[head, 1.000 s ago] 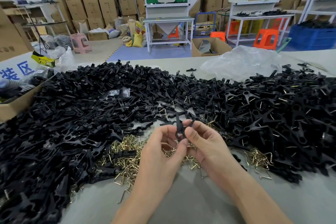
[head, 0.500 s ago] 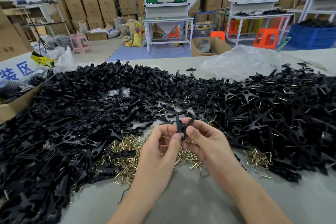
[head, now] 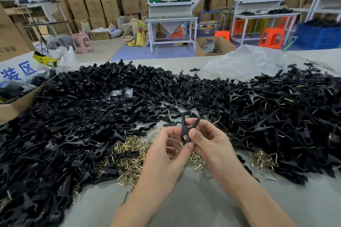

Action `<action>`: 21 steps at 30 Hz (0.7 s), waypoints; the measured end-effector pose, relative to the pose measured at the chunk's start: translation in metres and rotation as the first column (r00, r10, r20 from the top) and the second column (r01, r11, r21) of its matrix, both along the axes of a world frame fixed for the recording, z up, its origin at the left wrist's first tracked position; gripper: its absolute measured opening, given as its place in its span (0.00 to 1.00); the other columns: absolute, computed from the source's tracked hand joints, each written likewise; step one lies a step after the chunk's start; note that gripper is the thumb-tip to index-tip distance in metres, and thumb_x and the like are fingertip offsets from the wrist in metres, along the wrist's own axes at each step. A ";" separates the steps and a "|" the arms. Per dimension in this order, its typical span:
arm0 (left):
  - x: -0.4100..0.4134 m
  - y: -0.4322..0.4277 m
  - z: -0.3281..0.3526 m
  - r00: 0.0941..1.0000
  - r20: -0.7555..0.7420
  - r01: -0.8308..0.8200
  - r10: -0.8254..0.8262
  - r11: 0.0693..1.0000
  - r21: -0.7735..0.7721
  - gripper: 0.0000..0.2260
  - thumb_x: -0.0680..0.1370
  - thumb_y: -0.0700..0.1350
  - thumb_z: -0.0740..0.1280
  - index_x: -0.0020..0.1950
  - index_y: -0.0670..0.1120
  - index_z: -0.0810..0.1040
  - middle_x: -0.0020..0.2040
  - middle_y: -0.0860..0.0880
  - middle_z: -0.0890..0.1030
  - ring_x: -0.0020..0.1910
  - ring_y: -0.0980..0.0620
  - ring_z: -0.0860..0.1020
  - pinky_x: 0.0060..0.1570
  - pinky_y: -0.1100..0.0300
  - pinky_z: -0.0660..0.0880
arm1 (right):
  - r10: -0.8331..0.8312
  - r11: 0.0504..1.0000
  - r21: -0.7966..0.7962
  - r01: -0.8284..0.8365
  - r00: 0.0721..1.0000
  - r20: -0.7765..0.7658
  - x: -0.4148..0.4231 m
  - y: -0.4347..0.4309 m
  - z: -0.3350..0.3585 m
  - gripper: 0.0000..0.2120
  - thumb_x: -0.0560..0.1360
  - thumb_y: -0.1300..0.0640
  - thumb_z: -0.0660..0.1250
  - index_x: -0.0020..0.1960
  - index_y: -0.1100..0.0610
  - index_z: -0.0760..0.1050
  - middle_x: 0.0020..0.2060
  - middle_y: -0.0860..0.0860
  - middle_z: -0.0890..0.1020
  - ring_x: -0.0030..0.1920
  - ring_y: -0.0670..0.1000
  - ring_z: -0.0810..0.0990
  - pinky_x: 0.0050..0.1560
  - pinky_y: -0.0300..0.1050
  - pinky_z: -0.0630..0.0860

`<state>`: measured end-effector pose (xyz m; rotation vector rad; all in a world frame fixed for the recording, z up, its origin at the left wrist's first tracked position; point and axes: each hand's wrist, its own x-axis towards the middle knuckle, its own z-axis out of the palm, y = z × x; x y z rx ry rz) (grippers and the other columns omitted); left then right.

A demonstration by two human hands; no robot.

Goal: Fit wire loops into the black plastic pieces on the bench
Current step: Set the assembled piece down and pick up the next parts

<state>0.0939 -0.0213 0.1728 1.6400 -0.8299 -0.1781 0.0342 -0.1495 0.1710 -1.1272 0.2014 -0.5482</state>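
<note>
Hands meet above the bench point(head: 203, 206): the left hand point(head: 166, 155) and right hand point(head: 212, 145), forearms angled inward, pinch one black plastic piece point(head: 185, 131) upright between thumbs and fingertips, over the brass wire loops point(head: 129, 155), between heaps of black pieces point(head: 83, 116).

Wire loops point(head: 129, 155) on bench point(head: 203, 208) btwn plastic pieces point(head: 83, 116) L&R.

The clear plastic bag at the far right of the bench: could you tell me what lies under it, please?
The clear plastic bag rests on the bench, its near edge against the black plastic pieces. Crinkles and glare hide anything beneath or inside it.
</note>
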 end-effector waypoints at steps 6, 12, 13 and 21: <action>0.006 0.002 -0.002 0.998 0.022 -0.051 0.051 0.999 0.011 0.09 0.77 0.47 0.73 0.56 0.55 0.80 0.47 0.59 0.85 0.48 0.57 0.83 0.52 0.57 0.80 | 0.107 0.986 -0.123 -0.112 0.993 -0.044 -0.006 0.004 0.003 0.17 0.74 0.46 0.71 0.59 0.53 0.84 0.56 0.55 0.86 0.59 0.56 0.84 0.57 0.45 0.81; 0.023 0.012 -0.002 0.896 0.431 -0.247 0.111 0.930 0.274 0.17 0.75 0.69 0.60 0.47 0.59 0.79 0.44 0.66 0.80 0.50 0.68 0.74 0.51 0.61 0.71 | -0.099 0.987 -0.125 0.096 0.995 -0.019 -0.005 -0.005 0.001 0.10 0.72 0.48 0.71 0.50 0.52 0.85 0.50 0.55 0.87 0.50 0.52 0.87 0.51 0.41 0.82; 0.026 0.015 -0.003 0.856 0.514 -0.256 0.044 0.902 0.348 0.19 0.76 0.71 0.58 0.52 0.60 0.79 0.49 0.67 0.78 0.54 0.68 0.70 0.56 0.62 0.66 | -0.141 0.986 -0.093 0.138 0.990 -0.019 -0.005 -0.007 0.001 0.11 0.70 0.48 0.72 0.49 0.51 0.85 0.49 0.55 0.87 0.47 0.51 0.87 0.48 0.40 0.82; 0.032 0.014 -0.016 0.794 0.587 -0.262 -0.160 0.780 0.568 0.09 0.81 0.56 0.65 0.57 0.55 0.80 0.58 0.58 0.76 0.59 0.54 0.74 0.61 0.59 0.67 | -0.233 0.953 -0.216 0.211 0.969 -0.083 0.000 -0.014 -0.007 0.10 0.73 0.61 0.75 0.47 0.47 0.86 0.47 0.50 0.88 0.46 0.43 0.84 0.50 0.34 0.79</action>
